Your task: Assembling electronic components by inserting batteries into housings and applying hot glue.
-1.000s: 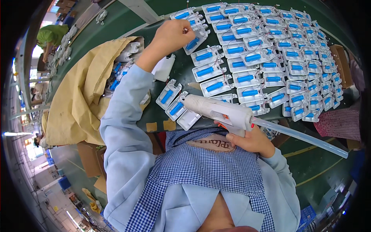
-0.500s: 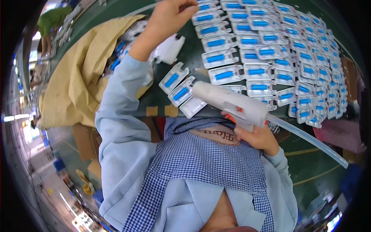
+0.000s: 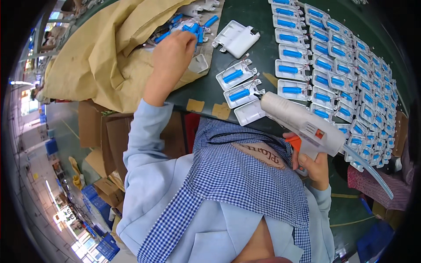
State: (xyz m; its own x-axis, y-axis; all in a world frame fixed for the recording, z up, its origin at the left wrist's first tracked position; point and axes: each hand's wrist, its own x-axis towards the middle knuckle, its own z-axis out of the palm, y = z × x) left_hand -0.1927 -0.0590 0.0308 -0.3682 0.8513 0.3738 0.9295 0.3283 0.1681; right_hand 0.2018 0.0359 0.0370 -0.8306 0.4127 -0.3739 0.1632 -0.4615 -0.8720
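Note:
My right hand [image 3: 313,168] is wrapped round the handle of a white hot glue gun [image 3: 302,120] with an orange trigger; a long translucent glue stick [image 3: 370,171] sticks out of its back. Over the brown paper sack, my left hand [image 3: 172,57] has its fingers curled at a pile of blue cylindrical cells [image 3: 201,35]. What those fingers hold, if anything, is hidden. Near the gun's nozzle lie white plastic housings, two with a blue cell inside [image 3: 232,76] [image 3: 240,95] and an empty one [image 3: 249,113]. Further back are white housings [image 3: 237,38] lying face down.
Rows of white housings with blue cells and thin wires [image 3: 289,53] cover the right of the green table [image 3: 258,17]. The brown paper sack [image 3: 103,52] spreads over the left. Cardboard boxes [image 3: 118,140] stand below the table edge at left.
My left hand has come from the far rows of housings back to the pile of blue cells at left. The glue gun in my right hand has shifted right and nearer in the view.

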